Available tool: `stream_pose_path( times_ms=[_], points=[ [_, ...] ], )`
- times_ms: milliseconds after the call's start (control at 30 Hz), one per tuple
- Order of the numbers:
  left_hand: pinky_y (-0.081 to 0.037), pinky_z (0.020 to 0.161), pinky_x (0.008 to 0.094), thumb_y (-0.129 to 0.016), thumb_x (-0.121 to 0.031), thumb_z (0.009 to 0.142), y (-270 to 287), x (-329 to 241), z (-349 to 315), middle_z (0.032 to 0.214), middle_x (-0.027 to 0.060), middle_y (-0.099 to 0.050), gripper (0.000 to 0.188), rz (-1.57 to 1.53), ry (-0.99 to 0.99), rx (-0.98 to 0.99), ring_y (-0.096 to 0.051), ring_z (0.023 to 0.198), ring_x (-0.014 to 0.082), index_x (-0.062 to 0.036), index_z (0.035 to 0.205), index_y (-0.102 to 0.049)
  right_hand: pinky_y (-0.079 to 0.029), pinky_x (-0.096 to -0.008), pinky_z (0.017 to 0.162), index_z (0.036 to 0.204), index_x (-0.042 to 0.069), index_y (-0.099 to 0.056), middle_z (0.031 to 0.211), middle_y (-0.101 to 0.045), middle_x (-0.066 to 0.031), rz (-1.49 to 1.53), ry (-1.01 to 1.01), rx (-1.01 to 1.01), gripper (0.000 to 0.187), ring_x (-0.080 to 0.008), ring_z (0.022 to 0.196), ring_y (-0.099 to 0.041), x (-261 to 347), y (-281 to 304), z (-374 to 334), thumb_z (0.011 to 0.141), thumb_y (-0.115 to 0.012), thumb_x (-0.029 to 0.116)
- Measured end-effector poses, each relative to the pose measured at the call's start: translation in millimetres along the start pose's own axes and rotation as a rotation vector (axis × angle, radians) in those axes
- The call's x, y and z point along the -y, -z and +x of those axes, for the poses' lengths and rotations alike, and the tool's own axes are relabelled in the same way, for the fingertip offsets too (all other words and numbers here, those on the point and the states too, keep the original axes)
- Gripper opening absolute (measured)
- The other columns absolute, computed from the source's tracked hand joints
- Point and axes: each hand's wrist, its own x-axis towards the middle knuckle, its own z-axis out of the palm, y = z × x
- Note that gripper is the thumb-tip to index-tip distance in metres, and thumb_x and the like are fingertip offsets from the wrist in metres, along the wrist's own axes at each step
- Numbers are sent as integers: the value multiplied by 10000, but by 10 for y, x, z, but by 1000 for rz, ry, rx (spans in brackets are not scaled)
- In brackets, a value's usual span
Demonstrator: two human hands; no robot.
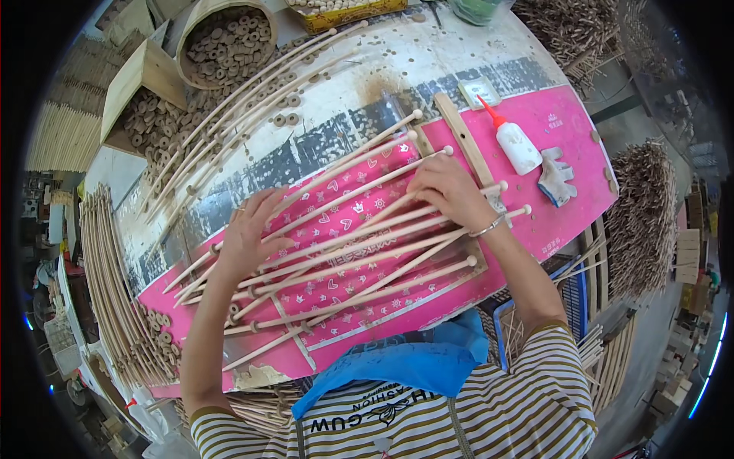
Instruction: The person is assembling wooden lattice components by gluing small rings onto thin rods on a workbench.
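Several long pale wooden sticks (367,256) with round ball ends lie side by side across a pink patterned sheet (329,206). Some carry a small wooden ring near their left ends. My left hand (256,229) rests over the left part of the sticks, fingers spread and touching the upper ones. Toward their ball ends, my right hand (447,191) has its fingers curled and pressed together on a wooden stick (394,205); its fingertips are partly hidden. A slatted wooden block (465,141) stands just beyond this hand.
A white glue bottle (518,147) with a red tip and a glove (557,177) lie at the right. Wooden rings fill a round tub (200,11) and spill from a wooden box (122,96). Bundled sticks (115,283) line the left edge; a blue crate (573,298) stands lower right.
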Motion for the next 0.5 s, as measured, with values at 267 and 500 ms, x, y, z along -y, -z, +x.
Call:
stream_pose_path(
  times_ms=[267,500],
  points=[
    [-476,1003,465,-813,-203,810,-288,-358,-656,1299,76,-609,751,296,-47,30,-601,1169,299,-203,1521,-570,-472,-430,915,943,55,-693,961,-634,-93,-99,-36,-40,101,-310,968,-600,-132,-96,73,854,-740,52],
    [-527,850,423,-736,-27,794,-227,-555,-794,1054,74,-600,769,239,-12,29,-609,974,279,-210,1524,-577,-499,-430,873,943,50,-698,946,-623,-97,-114,-59,-24,111,-312,957,-597,-110,-97,109,846,-751,56]
  ],
)
